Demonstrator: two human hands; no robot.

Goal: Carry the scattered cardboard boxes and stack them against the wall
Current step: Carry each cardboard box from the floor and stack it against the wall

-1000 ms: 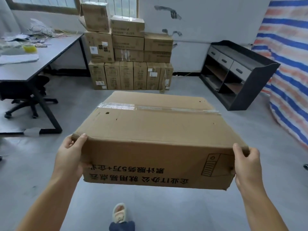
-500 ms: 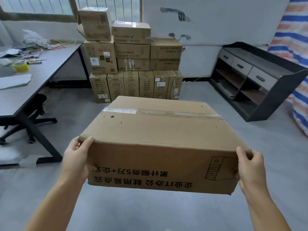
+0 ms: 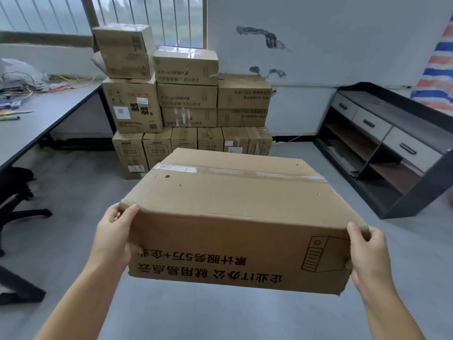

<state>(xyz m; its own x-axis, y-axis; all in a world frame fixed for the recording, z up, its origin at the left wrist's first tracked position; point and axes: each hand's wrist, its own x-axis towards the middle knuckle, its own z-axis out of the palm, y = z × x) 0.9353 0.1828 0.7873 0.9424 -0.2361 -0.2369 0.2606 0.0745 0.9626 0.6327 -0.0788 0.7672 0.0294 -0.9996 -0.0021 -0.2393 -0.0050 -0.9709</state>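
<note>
A wide, flat cardboard box (image 3: 235, 200) with a taped top seam and upside-down black print on its near side is held in the air in front of me. My left hand (image 3: 112, 239) grips its near left corner, thumb on the top edge. My right hand (image 3: 370, 258) grips its near right corner the same way. Straight ahead, a stack of cardboard boxes (image 3: 188, 104) stands against the white wall under a barred window, several layers high. The carried box hides part of the stack's bottom row.
A grey desk (image 3: 36, 123) with cables and clutter runs along the left, with a black office chair (image 3: 14, 192) under it. A black low cabinet (image 3: 392, 143) with grey drawers lines the right wall. A striped tarp (image 3: 438, 69) hangs at the far right. Grey floor lies between.
The stack and wall have come closer and larger in view. The box stays held at both corners in the same grip. A foot seen earlier below the box is gone from view.
</note>
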